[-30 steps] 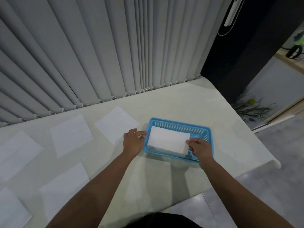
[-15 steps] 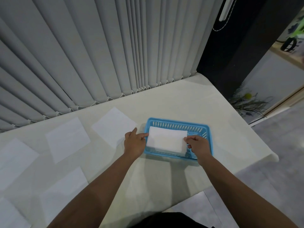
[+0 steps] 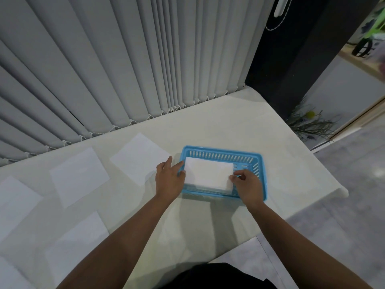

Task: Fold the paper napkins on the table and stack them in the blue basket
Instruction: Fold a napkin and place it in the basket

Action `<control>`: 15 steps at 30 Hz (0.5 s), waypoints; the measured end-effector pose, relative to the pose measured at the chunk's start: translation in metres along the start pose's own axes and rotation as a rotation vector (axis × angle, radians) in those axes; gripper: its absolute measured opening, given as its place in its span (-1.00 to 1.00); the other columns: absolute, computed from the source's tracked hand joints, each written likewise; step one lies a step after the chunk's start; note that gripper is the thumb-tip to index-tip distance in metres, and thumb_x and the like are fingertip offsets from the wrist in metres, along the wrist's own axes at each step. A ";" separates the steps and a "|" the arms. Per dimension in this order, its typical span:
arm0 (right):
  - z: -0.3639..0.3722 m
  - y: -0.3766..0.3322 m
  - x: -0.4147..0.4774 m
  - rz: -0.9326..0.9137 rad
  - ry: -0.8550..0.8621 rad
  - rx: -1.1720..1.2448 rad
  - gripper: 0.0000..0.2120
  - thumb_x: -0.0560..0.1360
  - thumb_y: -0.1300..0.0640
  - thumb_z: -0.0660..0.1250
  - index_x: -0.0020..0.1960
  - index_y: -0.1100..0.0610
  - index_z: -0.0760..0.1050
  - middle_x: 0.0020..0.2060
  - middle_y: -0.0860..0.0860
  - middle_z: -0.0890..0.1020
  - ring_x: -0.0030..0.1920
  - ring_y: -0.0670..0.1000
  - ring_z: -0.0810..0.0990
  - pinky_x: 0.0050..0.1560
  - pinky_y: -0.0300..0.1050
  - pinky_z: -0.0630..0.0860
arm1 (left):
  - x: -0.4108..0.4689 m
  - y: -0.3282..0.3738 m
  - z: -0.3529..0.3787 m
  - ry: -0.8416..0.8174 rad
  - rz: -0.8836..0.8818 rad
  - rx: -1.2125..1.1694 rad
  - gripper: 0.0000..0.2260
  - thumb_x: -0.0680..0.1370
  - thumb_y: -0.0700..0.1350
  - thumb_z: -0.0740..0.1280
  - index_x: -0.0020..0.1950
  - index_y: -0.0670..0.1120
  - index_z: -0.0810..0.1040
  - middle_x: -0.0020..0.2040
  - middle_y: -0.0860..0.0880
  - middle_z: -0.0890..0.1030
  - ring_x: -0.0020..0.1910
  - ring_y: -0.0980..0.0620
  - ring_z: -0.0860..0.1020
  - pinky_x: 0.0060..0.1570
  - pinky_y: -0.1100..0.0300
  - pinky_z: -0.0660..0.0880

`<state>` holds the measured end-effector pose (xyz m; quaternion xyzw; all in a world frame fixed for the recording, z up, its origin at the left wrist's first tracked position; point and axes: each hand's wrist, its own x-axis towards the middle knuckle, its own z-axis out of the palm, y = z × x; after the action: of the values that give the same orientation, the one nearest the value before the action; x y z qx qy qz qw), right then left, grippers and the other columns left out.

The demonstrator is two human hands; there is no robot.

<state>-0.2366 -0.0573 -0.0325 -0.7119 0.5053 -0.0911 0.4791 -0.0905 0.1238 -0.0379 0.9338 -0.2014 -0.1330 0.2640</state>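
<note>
A blue slotted basket (image 3: 257, 161) sits on the pale table, right of centre. Inside it lies a stack of folded white napkins (image 3: 208, 174). My left hand (image 3: 168, 178) rests at the basket's left rim, fingers spread, fingertips touching the stack's left edge. My right hand (image 3: 246, 184) is over the basket's near right corner, its fingers pinched on the top napkin's right edge. Unfolded napkins lie flat to the left: one (image 3: 138, 157) right beside the basket, another (image 3: 79, 176) further left, and a third (image 3: 77, 245) nearer me.
Grey vertical blinds (image 3: 125, 69) run along the table's far edge. The table's right edge (image 3: 325, 170) drops to a grey floor. A dark pillar (image 3: 291, 59) and a plant (image 3: 308, 124) stand at the far right. More napkins reach the left border (image 3: 14, 203).
Both hands stay at the stack's ends with only small finger shifts. The camera has tilted slightly, so the scene sits a bit lower and to the left.
</note>
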 end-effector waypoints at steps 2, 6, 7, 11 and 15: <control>0.001 0.001 -0.003 -0.021 0.004 -0.007 -0.89 0.47 0.11 0.39 -0.01 0.08 0.61 -0.17 -0.05 0.61 -0.17 -0.07 0.54 -0.17 -0.22 0.37 | -0.001 0.000 0.003 -0.008 0.016 0.026 -0.66 0.59 -0.06 0.19 0.37 0.07 0.44 0.51 -0.09 0.25 0.40 -0.13 0.19 0.35 0.04 0.24; 0.000 0.002 -0.004 -0.013 0.007 -0.013 -0.92 0.46 0.10 0.40 -0.04 0.04 0.58 -0.19 -0.05 0.62 -0.22 -0.10 0.53 -0.27 -0.32 0.35 | -0.001 -0.003 0.008 -0.016 0.007 0.048 -0.65 0.60 -0.06 0.18 0.39 0.07 0.42 0.51 -0.10 0.24 0.41 -0.13 0.19 0.37 0.02 0.22; 0.000 0.003 -0.004 -0.013 0.000 -0.019 -0.92 0.46 0.10 0.40 -0.05 0.04 0.57 -0.20 -0.05 0.62 -0.22 -0.10 0.53 -0.28 -0.29 0.35 | -0.001 -0.004 0.009 -0.019 0.011 0.061 -0.65 0.60 -0.05 0.18 0.40 0.07 0.41 0.51 -0.10 0.24 0.41 -0.13 0.19 0.37 0.01 0.22; -0.002 0.004 -0.005 -0.023 -0.020 -0.039 -0.94 0.45 0.10 0.41 -0.18 0.04 0.57 -0.23 -0.09 0.64 -0.20 -0.09 0.56 -0.26 -0.24 0.38 | -0.002 -0.008 0.010 -0.024 0.020 0.048 -0.64 0.60 -0.04 0.17 0.41 0.08 0.39 0.51 -0.09 0.24 0.41 -0.12 0.19 0.36 0.01 0.24; -0.003 0.003 -0.007 -0.015 -0.024 -0.038 -0.88 0.44 0.08 0.40 -0.27 0.00 0.55 -0.28 -0.12 0.64 -0.21 -0.09 0.57 -0.24 -0.18 0.41 | -0.004 -0.010 0.012 -0.031 0.032 0.033 -0.63 0.60 -0.05 0.17 0.42 0.08 0.38 0.51 -0.09 0.25 0.40 -0.11 0.19 0.37 0.00 0.23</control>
<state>-0.2437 -0.0537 -0.0313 -0.7256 0.4960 -0.0764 0.4708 -0.0950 0.1285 -0.0525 0.9325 -0.2228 -0.1399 0.2474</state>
